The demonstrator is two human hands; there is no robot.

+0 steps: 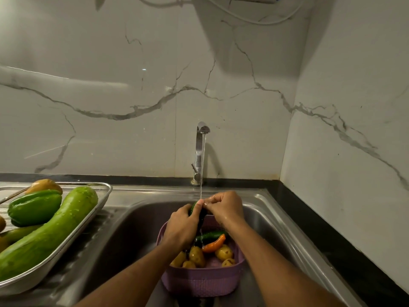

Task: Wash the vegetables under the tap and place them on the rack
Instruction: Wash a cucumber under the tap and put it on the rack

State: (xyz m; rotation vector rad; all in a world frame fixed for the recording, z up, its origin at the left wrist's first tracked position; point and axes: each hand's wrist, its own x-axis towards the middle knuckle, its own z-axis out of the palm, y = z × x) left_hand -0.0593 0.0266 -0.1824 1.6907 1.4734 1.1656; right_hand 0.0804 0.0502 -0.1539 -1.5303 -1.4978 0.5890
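Water from the tap [201, 138] hits the cucumber [194, 207] we grip, left hand [182, 227] and right hand [223, 207] curled round it, its long axis steeply upright over the purple basket [203, 282] of potatoes [197, 255]; the rack [100, 202] holds a gourd [51, 231].

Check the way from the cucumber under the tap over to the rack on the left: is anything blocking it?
Nothing visible blocks it. Both hands, left hand and right hand, hold the cucumber above the purple basket. Leftward lies only bare sink. The rack is crowded by the long gourd and green pepper.
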